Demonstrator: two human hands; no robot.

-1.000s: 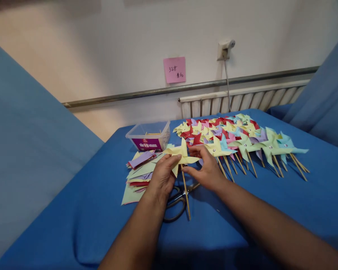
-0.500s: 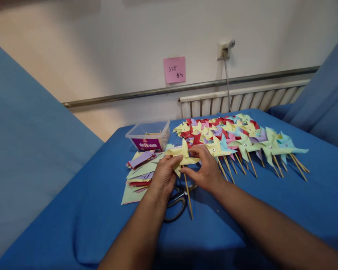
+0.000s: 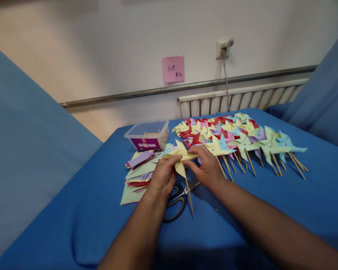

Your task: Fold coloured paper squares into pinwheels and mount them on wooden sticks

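Note:
A pale yellow paper pinwheel (image 3: 181, 165) on a thin wooden stick is held up between my two hands, its stick slanting down toward me. My left hand (image 3: 165, 173) pinches the pinwheel near its middle, thumb on top. From the other side, my right hand (image 3: 205, 165) has its thumb and fingertips closed on a blade at the right. Beneath the pinwheel, scissors (image 3: 177, 204) with dark handles lie on the blue cloth, partly covered by the stick and my left hand.
Many finished-looking colored pinwheels (image 3: 243, 144) lie in rows at the right. Stacked colored paper (image 3: 141, 165) sits at the left, in front of a clear plastic box (image 3: 147, 139) containing sticks. A blue cloth (image 3: 95, 210) covers the table. Behind are a wall rail (image 3: 135, 94) and radiator (image 3: 242, 97).
The yellow pinwheel's head has turned and tilted slightly in my hands. My right hand's fingers have come closer together and shifted left, nearer its middle.

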